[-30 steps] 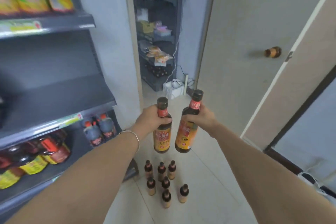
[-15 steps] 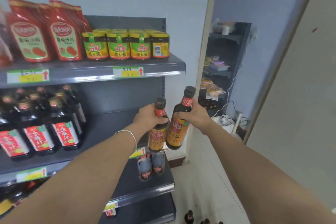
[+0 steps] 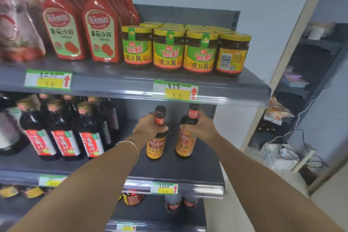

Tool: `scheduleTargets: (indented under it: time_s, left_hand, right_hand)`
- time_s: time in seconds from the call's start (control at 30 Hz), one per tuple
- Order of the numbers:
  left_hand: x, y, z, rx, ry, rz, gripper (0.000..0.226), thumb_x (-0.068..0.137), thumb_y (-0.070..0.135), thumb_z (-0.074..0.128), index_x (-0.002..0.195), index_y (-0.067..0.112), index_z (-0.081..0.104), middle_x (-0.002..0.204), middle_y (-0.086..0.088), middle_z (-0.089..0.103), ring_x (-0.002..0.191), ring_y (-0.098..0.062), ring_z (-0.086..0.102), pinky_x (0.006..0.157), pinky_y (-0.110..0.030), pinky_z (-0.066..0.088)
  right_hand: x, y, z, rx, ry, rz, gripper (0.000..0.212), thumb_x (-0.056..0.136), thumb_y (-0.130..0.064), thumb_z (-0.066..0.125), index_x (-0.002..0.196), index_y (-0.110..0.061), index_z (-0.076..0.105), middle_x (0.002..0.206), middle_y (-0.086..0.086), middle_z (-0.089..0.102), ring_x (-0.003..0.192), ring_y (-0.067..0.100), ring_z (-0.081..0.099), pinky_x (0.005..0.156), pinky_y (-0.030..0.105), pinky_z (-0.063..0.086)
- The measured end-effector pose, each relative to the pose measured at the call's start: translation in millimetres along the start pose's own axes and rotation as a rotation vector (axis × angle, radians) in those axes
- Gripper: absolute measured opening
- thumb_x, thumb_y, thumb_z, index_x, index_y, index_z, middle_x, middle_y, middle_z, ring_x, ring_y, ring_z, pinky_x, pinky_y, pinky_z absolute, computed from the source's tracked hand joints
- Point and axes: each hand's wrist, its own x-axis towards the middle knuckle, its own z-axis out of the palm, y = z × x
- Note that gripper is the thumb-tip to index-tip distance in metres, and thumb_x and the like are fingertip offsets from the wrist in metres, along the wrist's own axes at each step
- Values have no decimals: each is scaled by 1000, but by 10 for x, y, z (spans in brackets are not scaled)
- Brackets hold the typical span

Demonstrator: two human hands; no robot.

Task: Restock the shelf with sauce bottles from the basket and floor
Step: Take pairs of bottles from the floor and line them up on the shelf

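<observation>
Two dark sauce bottles with orange labels and red neck bands are over the right part of the grey middle shelf (image 3: 180, 171). My left hand (image 3: 148, 128) grips the left sauce bottle (image 3: 157, 143) at its shoulder. My right hand (image 3: 202, 128) grips the right sauce bottle (image 3: 185, 142) the same way. Both bottles are upright, bases at or just above the shelf surface; I cannot tell if they touch it. The basket and the floor bottles are out of view.
Dark bottles with red-and-white labels (image 3: 64, 143) fill the middle shelf's left side. The upper shelf (image 3: 116, 84) holds red ketchup pouches (image 3: 99, 28) and yellow-lidded jars (image 3: 169, 47). Lower shelves carry more bottles (image 3: 173, 203). A doorway with a dark rack (image 3: 301, 81) and cables lies right.
My view swung from the floor and doorway up to the shelf. Both hands carried the two bottles forward and down onto the bare right part of the middle shelf.
</observation>
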Motion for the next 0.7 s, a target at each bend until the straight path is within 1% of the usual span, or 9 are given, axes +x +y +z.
scheduleTargets:
  time_s: [0.1, 0.17, 0.2, 0.3, 0.4, 0.5, 0.6, 0.63, 0.7]
  left_hand:
    - [254, -53, 11, 0, 49, -71, 37, 74, 28, 73, 104, 14, 58, 110, -10, 66, 104, -29, 61, 91, -37, 50]
    - [387, -97, 6, -15, 84, -114, 38, 74, 31, 73, 104, 13, 59, 110, -11, 66, 103, -28, 61, 88, -36, 51]
    - [442, -114, -2, -27, 101, -134, 40, 74, 32, 73, 106, 11, 60, 110, -11, 66, 104, -28, 61, 89, -37, 51]
    - [584, -160, -22, -114, 124, -198, 46, 75, 28, 74, 113, 6, 60, 117, -13, 63, 108, -29, 60, 93, -40, 50]
    - [713, -199, -32, -247, 135, -259, 52, 77, 26, 73, 122, 6, 56, 125, -12, 59, 113, -29, 57, 98, -42, 47]
    - [796, -238, -25, -252, 93, -308, 54, 77, 30, 70, 124, 10, 54, 125, -8, 58, 114, -28, 55, 98, -40, 47]
    - [814, -282, 12, -294, 71, -234, 22, 76, 26, 67, 95, 16, 61, 99, -4, 62, 97, -26, 59, 89, -35, 51]
    - [812, -312, 32, -288, 74, -195, 21, 81, 27, 65, 97, 15, 60, 101, -5, 63, 95, -26, 60, 88, -36, 51]
    - [801, -399, 79, -205, 93, -118, 39, 85, 34, 63, 118, 14, 55, 116, -8, 62, 101, -28, 61, 90, -40, 51]
  right_hand:
    - [342, 8, 102, 15, -37, 16, 37, 66, -29, 78, 96, -29, 55, 79, -20, 58, 72, -3, 55, 57, 11, 41]
    - [538, 33, 178, 26, -85, 17, 27, 68, -24, 78, 90, -29, 63, 76, -20, 61, 67, -9, 54, 50, 5, 42]
    - [618, 51, 224, 33, -111, 24, 24, 69, -22, 78, 90, -26, 66, 78, -16, 63, 68, -8, 56, 51, 5, 43]
    - [767, 111, 359, 65, -166, 81, 27, 71, -20, 77, 96, -18, 68, 92, -2, 68, 81, 9, 64, 65, 17, 49]
    - [850, 164, 482, 98, -185, 105, 30, 74, -18, 76, 102, -16, 68, 92, -4, 66, 84, 10, 63, 63, 16, 47]
    - [892, 217, 581, 130, -133, 98, 29, 74, -17, 75, 102, -16, 68, 89, -6, 66, 81, 9, 64, 55, 10, 46]
    - [877, 249, 621, 137, -125, 62, 27, 75, -17, 74, 101, -17, 66, 83, -10, 65, 79, 8, 63, 49, 4, 43]
    - [859, 256, 623, 129, -129, 34, 28, 76, -19, 75, 103, -17, 66, 85, -9, 66, 84, 10, 64, 53, 5, 44]
    - [827, 283, 621, 91, -131, -29, 34, 75, -22, 76, 107, -19, 65, 94, -6, 68, 94, 14, 65, 67, 14, 49]
